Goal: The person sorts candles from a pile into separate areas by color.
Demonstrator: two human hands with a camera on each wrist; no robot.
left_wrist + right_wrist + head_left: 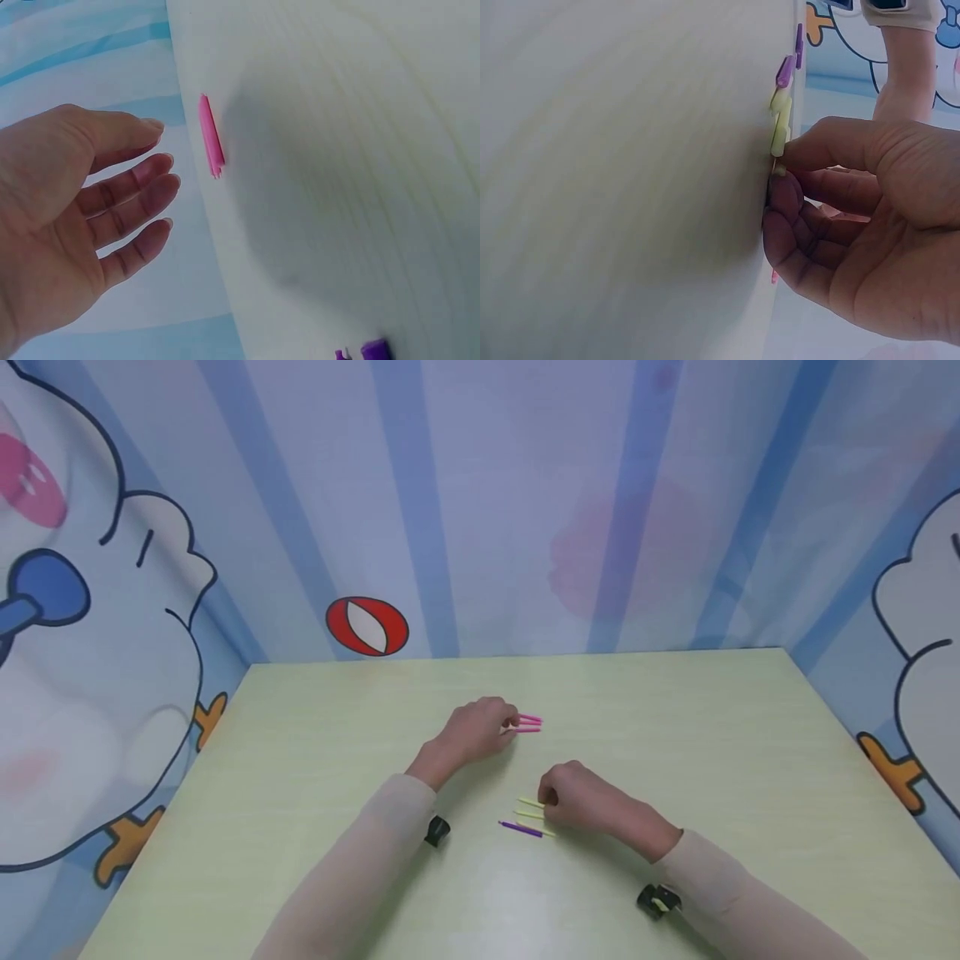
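Blue-striped backdrop point(510, 510) rises behind a pale bench point(300, 735), with a red-and-white ball print point(367, 627) on it, beyond and to the left of the pink sticks point(529, 724), my landmark here. From the head view, the person's left hand point(480, 728) is just left of those pink sticks, covering their left ends. Nearer the person than the pink sticks lie some yellow sticks point(528, 815), with a purple stick point(520, 829) alongside, and the right hand point(592, 797) is over the yellow ones' right ends. Each beige sleeve point(360, 852) has a small black device point(437, 831) by it, also nearer the person than the pink sticks. Through the left wrist view, the left fingers are loosely bent and hold nothing, with a visible gap between them and the pink sticks; two purple pieces show at the picture's bottom edge, well apart from the pink sticks. By the right wrist view, the thumb and forefinger of the right hand pinch one yellow stick; a sliver of pink shows past the other fingers, and purple pieces lie farther from that pink than the yellow sticks do.
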